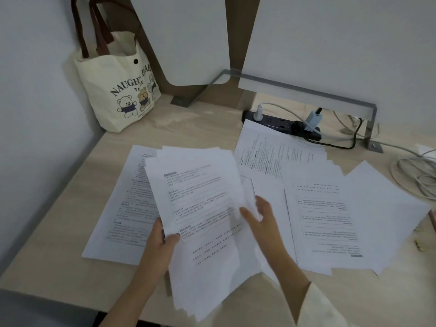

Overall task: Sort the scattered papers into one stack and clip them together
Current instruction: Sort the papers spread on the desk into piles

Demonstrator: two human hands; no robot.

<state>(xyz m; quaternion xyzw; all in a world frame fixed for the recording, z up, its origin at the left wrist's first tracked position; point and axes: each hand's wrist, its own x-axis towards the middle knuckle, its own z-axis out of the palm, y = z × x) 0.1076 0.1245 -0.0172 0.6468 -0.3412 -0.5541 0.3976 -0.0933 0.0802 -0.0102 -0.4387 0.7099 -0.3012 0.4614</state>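
A loose bundle of printed white sheets [200,208] is lifted off the desk in the middle of the view, its edges uneven. My left hand [160,244] grips the bundle's left edge, thumb on top. My right hand [262,218] is at the bundle's right edge with fingers spread and fairly straight, thumb against the paper. More printed sheets lie flat on the desk: one [122,204] to the left under the bundle, several [325,208] fanned out to the right, one [264,149] further back. No clip is visible.
The light wooden desk [200,123] holds a cream tote bag with bear print [118,86] at the back left corner. A black power strip [280,122] with plugs and cables [415,171] lies at the back right. White panels and a metal bracket stand behind.
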